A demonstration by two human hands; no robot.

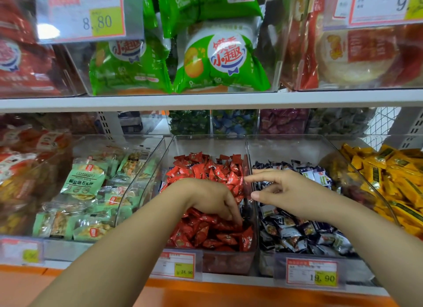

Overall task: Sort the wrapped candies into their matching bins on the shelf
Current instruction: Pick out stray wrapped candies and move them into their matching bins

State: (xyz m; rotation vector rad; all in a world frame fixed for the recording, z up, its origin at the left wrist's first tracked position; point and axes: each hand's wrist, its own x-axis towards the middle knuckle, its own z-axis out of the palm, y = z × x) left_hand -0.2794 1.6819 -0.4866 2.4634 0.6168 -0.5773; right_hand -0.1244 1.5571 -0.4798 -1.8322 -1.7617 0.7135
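A clear bin (207,142) in the middle of the lower shelf holds red wrapped candies (206,171). My left hand (210,199) reaches down into it, fingertips dug among the red wrappers near the bin's right wall; whether it grips one is hidden. To the right, a second clear bin (297,144) holds dark blue and white wrapped candies (297,233). My right hand (283,190) hovers over that bin's left part with fingers spread and nothing in it.
A bin of pale green packets (87,183) stands to the left, a bin of yellow candies (389,176) to the right. Price tags (312,272) hang along the shelf front. The upper shelf (206,99) carries green snack bags (219,59) overhead.
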